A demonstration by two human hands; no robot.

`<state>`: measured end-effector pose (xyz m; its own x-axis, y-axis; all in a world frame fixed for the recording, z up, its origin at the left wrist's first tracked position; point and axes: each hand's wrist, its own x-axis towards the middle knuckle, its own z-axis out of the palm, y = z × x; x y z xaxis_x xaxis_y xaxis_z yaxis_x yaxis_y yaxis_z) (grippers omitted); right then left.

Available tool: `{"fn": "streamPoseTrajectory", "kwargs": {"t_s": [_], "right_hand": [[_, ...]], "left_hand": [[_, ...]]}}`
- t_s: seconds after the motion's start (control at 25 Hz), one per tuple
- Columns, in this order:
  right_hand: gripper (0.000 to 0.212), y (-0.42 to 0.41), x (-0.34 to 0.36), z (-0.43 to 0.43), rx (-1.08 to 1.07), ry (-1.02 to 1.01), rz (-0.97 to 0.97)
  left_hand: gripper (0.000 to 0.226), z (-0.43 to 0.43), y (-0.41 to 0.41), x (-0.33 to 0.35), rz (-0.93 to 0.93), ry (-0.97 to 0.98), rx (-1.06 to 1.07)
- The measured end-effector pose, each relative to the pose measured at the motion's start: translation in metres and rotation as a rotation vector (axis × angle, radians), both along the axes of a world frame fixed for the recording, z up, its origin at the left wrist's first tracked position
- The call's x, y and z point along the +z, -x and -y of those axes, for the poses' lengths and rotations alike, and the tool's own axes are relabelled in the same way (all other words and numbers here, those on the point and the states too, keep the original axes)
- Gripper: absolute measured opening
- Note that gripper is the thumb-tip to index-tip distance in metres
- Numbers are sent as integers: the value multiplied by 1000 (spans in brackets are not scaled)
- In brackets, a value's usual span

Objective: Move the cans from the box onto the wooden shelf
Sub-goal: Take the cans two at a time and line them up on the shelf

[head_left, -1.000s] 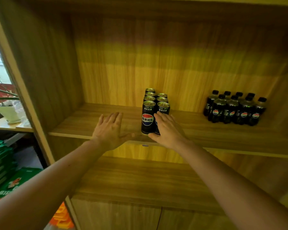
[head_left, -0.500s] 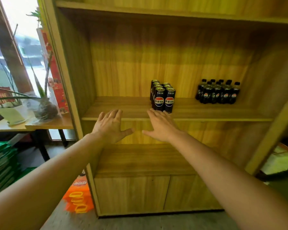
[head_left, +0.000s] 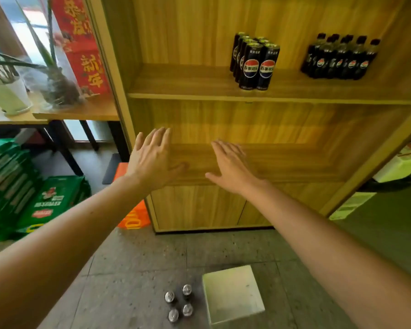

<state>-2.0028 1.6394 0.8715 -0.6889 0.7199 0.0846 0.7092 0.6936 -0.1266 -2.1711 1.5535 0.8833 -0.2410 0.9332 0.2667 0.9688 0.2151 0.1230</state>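
Both hands, left hand [head_left: 152, 162] and right hand [head_left: 233, 167], are released and empty below the wooden shelf [head_left: 188, 91]. Four cans [head_left: 179, 302] stand loose on the floor beside the box [head_left: 233, 295]; a hurried reach could topple them.

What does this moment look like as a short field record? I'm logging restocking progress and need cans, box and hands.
cans on shelf: black cola cans in two rows on the wooden shelf board
cans on floor: four silver-topped cans, upright, left of the box
box: white open box on the grey floor, looks empty
left hand: open, empty
right hand: open, empty
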Motion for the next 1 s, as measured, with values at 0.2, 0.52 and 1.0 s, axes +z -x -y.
{"fn": "streamPoseTrajectory", "kwargs": {"t_s": [0.2,0.52,1.0], "right_hand": [[82,11,-107,3,53,98,35],[82,17,-317,19,182,208,85],[82,39,-707,46,137,469,36]], "left_hand": [[87,7,7,-111,0,54,53],[86,40,8,-320,96,190,105],[88,84,30,-704,189,310,106]]}}
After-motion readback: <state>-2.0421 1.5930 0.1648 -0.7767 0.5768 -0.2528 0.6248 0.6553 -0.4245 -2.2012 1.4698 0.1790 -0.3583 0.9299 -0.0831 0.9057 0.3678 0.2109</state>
